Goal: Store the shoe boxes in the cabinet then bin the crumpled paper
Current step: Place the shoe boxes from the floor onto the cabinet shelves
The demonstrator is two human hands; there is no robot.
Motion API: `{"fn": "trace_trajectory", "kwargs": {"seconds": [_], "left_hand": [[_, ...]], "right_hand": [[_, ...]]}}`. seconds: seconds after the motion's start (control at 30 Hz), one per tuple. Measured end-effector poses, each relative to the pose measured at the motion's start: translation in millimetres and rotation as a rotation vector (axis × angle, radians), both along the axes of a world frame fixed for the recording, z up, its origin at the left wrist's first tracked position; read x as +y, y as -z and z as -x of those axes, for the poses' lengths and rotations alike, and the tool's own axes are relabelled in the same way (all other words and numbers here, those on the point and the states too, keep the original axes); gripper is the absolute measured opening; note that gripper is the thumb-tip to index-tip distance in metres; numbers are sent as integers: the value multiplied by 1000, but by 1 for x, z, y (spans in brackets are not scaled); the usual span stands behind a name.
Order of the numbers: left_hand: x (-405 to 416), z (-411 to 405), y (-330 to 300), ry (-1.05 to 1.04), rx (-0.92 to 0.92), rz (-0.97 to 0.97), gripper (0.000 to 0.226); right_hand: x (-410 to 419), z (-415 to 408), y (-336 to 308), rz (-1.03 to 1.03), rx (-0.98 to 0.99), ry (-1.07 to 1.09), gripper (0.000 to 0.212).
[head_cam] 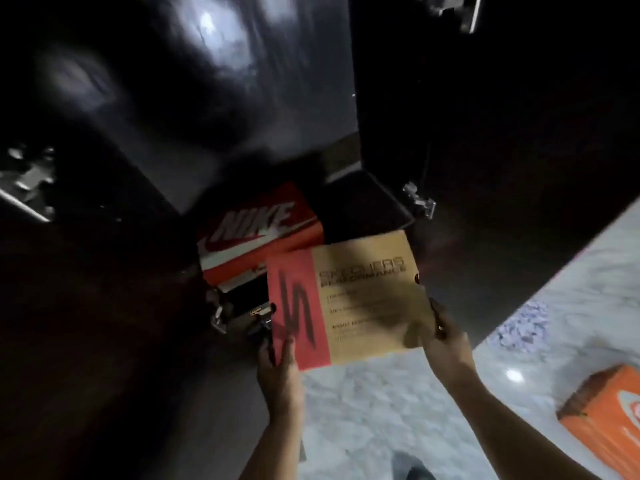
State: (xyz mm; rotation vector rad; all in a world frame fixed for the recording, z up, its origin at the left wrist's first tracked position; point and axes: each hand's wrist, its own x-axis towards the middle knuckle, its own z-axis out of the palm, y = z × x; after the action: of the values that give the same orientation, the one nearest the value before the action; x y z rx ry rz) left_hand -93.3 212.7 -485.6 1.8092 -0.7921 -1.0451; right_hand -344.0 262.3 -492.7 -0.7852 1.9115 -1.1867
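Held level between both hands in front of an open black glossy cabinet (214,109): a flat tan cardboard shoe box with a red band and dark lettering on its lid (349,299). Left hand (277,365) gripping the near red corner, thumb lying over the lid; right hand (446,341) clasping the opposite tan edge, fingers curled round the side. Gripped at two opposite sides, probably to keep the lid shut and the box flat while being aimed at the dark opening.

Already inside, low in the cabinet: a red-orange cardboard shoe box with a white swoosh and large white lettering (259,233), resting on top of something darker, blurred and hard to identify. Lying just beyond and to the left of the tan box, seemingly leaving room beside or above it.

Waiting on the pale marbled floor (363,410) at lower right, well apart from the cabinet: an orange cardboard shoe box (602,414), partly cut off by the frame edge. Farther back on the same floor: a bluish-white crumpled wad, likely the paper (523,327), not yet binned.

Counted: three shoe boxes, one stored, one in hand, one on the floor; one crumpled wad; two hands; at least two metal hinges (419,199) glinting on the cabinet doors.
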Motion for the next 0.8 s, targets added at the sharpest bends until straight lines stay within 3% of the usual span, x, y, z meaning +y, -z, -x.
{"fn": "trace_trajectory", "kwargs": {"seconds": [0.07,0.17,0.27,0.37,0.43,0.67,0.8], "left_hand": [[-39,-7,-18,-90,74,84,31],[-97,-23,-35,-228,66,208,57],[-147,-35,-36,-297,63,257,69],[-184,-41,-26,-273,12,268,61],[-203,-43,-14,-295,-41,278,52],[-247,-47,15,-474,28,239,79],[-258,-46,14,-534,45,213,63]], "right_hand": [[-56,-5,-22,40,31,-24,45],[-137,-18,-36,42,64,-89,56],[-209,-36,-42,110,65,-176,59],[-263,-53,-30,176,52,-296,68],[-289,-63,-16,199,-15,-359,73],[-340,-90,-1,270,-214,-296,59],[-339,-107,3,280,-199,-278,64]]}}
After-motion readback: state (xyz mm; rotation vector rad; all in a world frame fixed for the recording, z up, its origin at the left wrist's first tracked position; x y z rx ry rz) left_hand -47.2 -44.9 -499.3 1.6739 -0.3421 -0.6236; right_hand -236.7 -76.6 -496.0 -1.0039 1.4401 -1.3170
